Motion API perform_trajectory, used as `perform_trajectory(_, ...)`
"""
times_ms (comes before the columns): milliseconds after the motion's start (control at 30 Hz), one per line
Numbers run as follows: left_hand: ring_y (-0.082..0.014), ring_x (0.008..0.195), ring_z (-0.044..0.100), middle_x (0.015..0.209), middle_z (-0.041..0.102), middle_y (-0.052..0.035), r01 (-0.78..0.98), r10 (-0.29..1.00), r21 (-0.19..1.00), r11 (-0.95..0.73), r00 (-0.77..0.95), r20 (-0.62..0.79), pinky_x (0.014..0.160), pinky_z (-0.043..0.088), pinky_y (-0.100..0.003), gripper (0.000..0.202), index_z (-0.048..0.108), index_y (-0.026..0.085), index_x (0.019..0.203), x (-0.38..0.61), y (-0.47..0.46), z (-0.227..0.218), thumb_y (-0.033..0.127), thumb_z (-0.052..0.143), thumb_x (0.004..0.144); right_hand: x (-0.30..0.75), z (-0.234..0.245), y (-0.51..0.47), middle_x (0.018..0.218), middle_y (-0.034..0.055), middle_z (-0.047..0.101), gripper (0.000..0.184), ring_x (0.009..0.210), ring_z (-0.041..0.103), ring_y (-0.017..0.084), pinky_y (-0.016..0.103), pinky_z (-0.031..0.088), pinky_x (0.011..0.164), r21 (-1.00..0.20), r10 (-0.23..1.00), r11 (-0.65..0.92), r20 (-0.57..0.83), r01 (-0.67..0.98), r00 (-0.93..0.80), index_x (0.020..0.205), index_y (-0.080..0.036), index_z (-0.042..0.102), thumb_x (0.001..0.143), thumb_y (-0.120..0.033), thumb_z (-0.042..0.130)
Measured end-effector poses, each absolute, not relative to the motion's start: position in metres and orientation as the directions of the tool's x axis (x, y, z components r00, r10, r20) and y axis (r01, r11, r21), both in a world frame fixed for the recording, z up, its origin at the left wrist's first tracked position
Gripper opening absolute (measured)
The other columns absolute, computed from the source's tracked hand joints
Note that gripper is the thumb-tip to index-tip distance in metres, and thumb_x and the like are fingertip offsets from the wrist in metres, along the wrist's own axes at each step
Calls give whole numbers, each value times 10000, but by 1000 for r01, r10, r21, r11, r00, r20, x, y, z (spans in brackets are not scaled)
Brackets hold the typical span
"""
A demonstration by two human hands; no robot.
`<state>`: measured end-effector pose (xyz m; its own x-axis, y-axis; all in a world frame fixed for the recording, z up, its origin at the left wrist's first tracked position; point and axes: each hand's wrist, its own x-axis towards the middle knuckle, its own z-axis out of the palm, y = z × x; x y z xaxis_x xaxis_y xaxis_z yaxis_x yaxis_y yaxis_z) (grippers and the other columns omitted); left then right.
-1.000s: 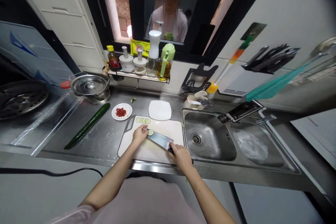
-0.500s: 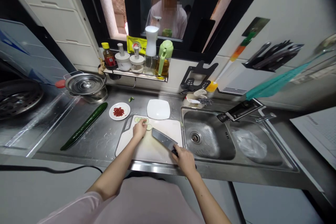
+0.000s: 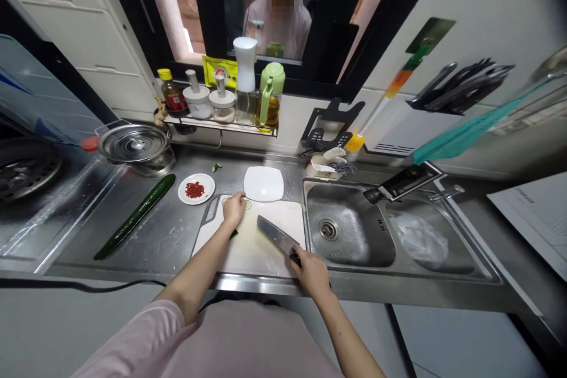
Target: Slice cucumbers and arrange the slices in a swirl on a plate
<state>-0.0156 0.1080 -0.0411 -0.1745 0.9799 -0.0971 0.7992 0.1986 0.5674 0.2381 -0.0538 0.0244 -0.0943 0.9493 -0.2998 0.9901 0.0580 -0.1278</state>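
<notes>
My right hand [image 3: 311, 271] grips the black handle of a cleaver [image 3: 277, 236], its broad blade slanting to the left over the white cutting board [image 3: 261, 257]. Near the board's back edge is my left hand [image 3: 234, 210], fingers drawn together; what they hold, if anything, is hidden. Beside those fingers lies a pale cucumber slice [image 3: 248, 205], and more slices are partly covered by the hand. A dark green piece [image 3: 234, 234] shows by my left wrist. Just behind the board sits a white square plate [image 3: 263, 184].
A whole cucumber [image 3: 135, 217] lies on the steel counter to the left, near a round plate [image 3: 182, 196] of chopped red bits. A lidded pot [image 3: 137, 150] stands behind it. The sink [image 3: 349, 230] adjoins the board's right side. Bottles and jars fill a wall shelf [image 3: 221, 123].
My left hand has moved slightly back and left, over slices that showed before. The dark green piece by the wrist has come into sight. My right hand with the cleaver has hardly moved.
</notes>
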Motion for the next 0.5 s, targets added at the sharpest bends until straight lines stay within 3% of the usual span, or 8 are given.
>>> perform_trajectory(200, -282, 1092, 494, 1109, 646, -77, 878, 990, 458, 135, -134, -36, 939, 343, -400, 272, 671, 258, 1057, -17, 98, -40, 352, 555, 830, 241, 25, -51, 954, 67, 717, 358, 900, 658, 198, 251, 385, 718, -154, 947, 39, -309, 987, -85, 1230, -253, 550, 919, -394, 443)
perform_trajectory(500, -290, 1101, 464, 1101, 620, -80, 905, 992, 409, 113, -84, -89, 931, 335, -406, 302, 696, 297, 1075, -22, 92, -46, 385, 596, 804, 235, 28, -45, 916, 52, 719, 301, 864, 661, 184, 234, 376, 692, -159, 951, 54, -293, 986, -99, 1158, -253, 581, 909, -372, 464)
